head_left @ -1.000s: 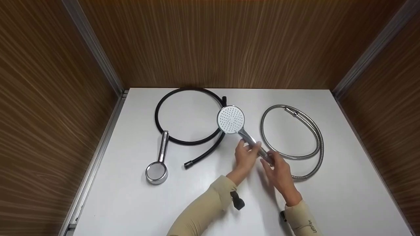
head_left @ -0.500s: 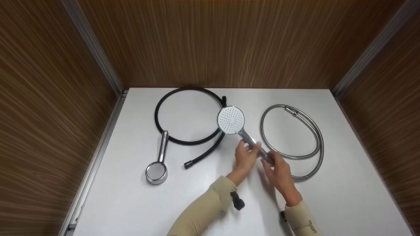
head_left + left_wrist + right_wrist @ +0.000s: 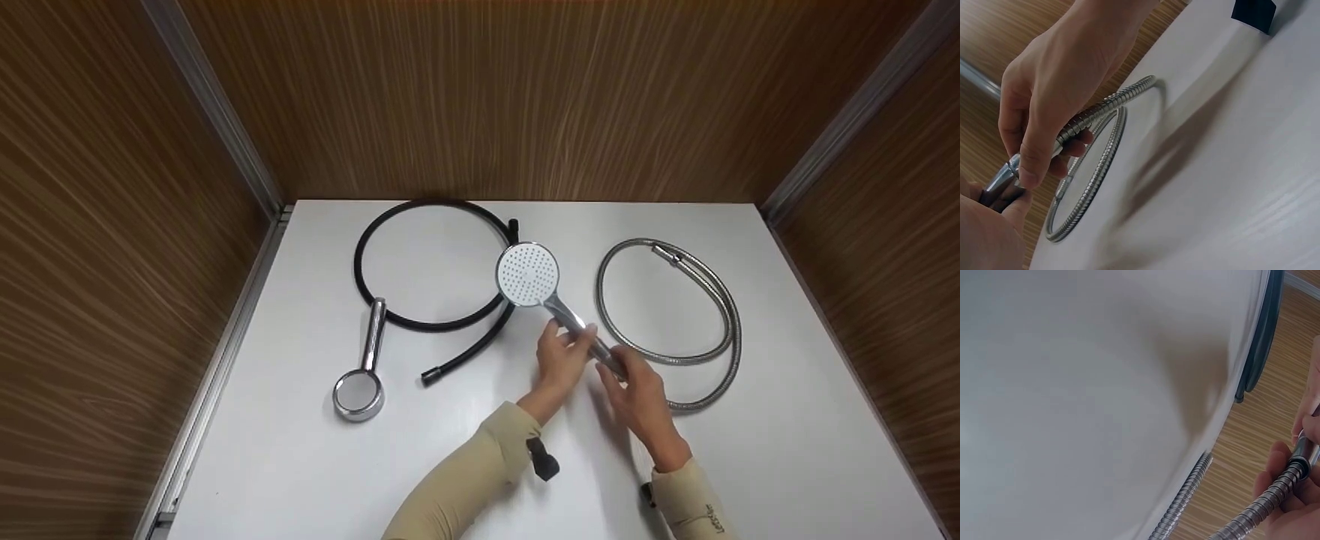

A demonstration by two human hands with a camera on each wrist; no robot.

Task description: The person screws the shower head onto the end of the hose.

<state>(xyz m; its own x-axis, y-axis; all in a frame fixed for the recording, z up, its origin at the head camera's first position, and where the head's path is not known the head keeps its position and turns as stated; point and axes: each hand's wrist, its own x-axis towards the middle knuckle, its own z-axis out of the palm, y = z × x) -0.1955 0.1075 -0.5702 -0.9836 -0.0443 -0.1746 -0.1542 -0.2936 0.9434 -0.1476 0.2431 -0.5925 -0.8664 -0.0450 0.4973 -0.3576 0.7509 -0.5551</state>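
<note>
A shower head with a white perforated face [image 3: 527, 274] is held up over the white table. My left hand [image 3: 561, 362] grips the middle of its grey handle [image 3: 568, 315]. At the handle's lower end, my right hand [image 3: 637, 394] curls its thumb and fingers round the end of a silver metal shower hose [image 3: 735, 352]. In the right wrist view the ribbed hose [image 3: 1258, 512] runs into a shiny fitting [image 3: 1303, 453] at the handle's end. The left wrist view shows the hose [image 3: 1109, 104] trailing from under my right hand [image 3: 1064, 79] down to a loop.
A black hose [image 3: 360, 255] lies looped at the back left, partly behind the shower head. Left of centre, a smaller chrome shower head [image 3: 358, 395] lies with its handle tip at that hose. Brown wood-grain panels [image 3: 480, 97] wall the white table [image 3: 300, 472] at back and sides.
</note>
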